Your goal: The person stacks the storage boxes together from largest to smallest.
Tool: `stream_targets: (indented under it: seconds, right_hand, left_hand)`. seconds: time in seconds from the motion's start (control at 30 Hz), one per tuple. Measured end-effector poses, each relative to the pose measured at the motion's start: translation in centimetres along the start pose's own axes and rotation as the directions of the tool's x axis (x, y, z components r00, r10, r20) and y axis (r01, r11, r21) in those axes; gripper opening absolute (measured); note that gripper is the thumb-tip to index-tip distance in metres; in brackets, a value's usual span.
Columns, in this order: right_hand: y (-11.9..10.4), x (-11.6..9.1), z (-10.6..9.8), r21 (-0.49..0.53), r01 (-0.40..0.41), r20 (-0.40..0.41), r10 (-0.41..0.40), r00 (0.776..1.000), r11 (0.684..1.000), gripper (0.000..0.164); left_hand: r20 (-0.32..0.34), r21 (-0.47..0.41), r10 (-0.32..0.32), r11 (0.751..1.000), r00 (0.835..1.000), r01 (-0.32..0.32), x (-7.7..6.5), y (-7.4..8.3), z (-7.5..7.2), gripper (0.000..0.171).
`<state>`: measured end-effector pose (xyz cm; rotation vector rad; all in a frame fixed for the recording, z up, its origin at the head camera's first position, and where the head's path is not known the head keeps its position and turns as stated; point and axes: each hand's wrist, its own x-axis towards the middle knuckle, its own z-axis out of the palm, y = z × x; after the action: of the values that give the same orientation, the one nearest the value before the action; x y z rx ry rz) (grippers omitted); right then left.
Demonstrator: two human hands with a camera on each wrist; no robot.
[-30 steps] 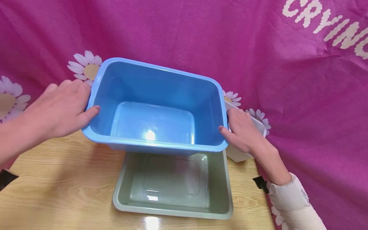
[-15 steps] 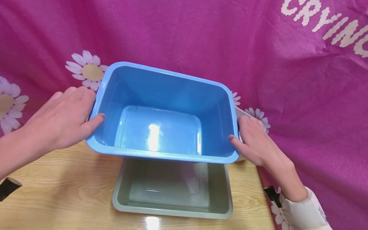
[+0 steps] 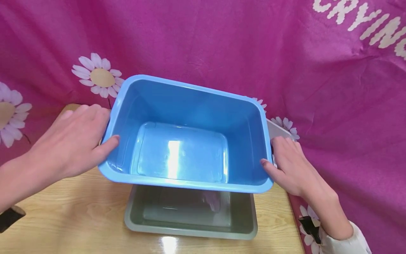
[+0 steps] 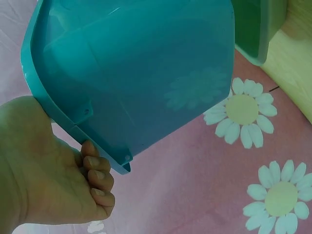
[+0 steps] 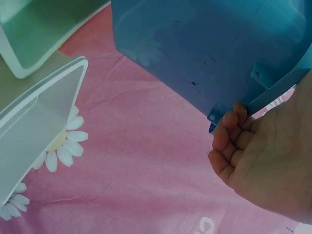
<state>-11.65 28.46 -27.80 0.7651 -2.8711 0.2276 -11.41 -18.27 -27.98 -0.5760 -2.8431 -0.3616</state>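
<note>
Blue bin (image 3: 190, 148) now lower, in clamped grip of left hand (image 3: 74, 141) and right hand (image 3: 293, 167), "CRYING" (image 3: 374, 26) on magenta cloth (image 3: 203, 38)

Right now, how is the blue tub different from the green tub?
The blue tub is bright blue; the green tub is a dull grey-green. The left hand and right hand hold the blue tub up by its ends, while the green tub sits on the table. In the head view, the blue tub's whole floor shows; the green tub's far part is hidden. Both have open tops and rounded corners.
</note>
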Motion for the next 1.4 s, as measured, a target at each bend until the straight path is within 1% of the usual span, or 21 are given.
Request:
stream_targets:
  seconds: [0.17, 0.33, 0.43, 0.57, 0.77, 0.93, 1.1, 1.27, 1.4]
  right_hand:
    - [0.0, -0.7, 0.1, -0.011, 0.026, -0.023, -0.027, 0.999, 1.000, 0.020]
    - [0.1, -1.5, 0.1, -0.012, 0.030, -0.026, -0.030, 0.999, 0.999, 0.020]
    - [0.3, -1.9, 0.2, -0.010, 0.030, -0.028, -0.031, 0.999, 0.999, 0.020]
    - [0.4, -2.3, 0.4, -0.010, 0.020, -0.021, -0.020, 1.000, 1.000, 0.020]
    - [0.4, -2.9, 0.8, -0.016, -0.019, 0.010, 0.020, 1.000, 1.000, 0.024]
    - [0.4, -3.4, 1.2, -0.022, -0.018, 0.005, 0.018, 1.000, 1.000, 0.025]
    - [0.5, -3.9, 1.5, -0.024, -0.007, -0.008, 0.007, 1.000, 1.000, 0.024]
    - [0.6, -4.4, 2.0, -0.002, -0.009, -0.008, 0.009, 1.000, 1.000, 0.024]
    - [0.6, -4.7, 2.5, 0.008, -0.020, -0.014, 0.020, 1.000, 1.000, 0.024]
  left_hand:
    - [0.000, -0.032, 0.016, 0.999, 1.000, -0.016, -0.4, 0.5, 0.3, 0.036]
    - [0.003, -0.029, 0.038, 0.999, 0.999, -0.038, -0.8, 0.9, 0.8, 0.036]
    - [0.017, -0.025, 0.037, 0.999, 0.999, -0.037, -1.1, 1.2, 1.2, 0.039]
    - [0.015, -0.028, 0.042, 0.999, 0.999, -0.042, -1.3, 1.4, 1.9, 0.039]
    - [-0.003, -0.047, 0.052, 0.998, 0.999, -0.052, -1.7, 1.5, 2.9, 0.039]
    - [-0.004, -0.054, 0.050, 0.997, 0.999, -0.050, -1.9, 1.7, 3.5, 0.038]
    - [0.013, -0.068, 0.042, 0.997, 0.999, -0.041, -2.0, 2.0, 3.8, 0.037]
    - [0.032, -0.073, 0.031, 0.997, 0.999, -0.029, -2.2, 2.0, 4.1, 0.036]
    - [0.020, -0.073, 0.033, 0.997, 0.999, -0.031, -2.4, 2.2, 4.5, 0.035]
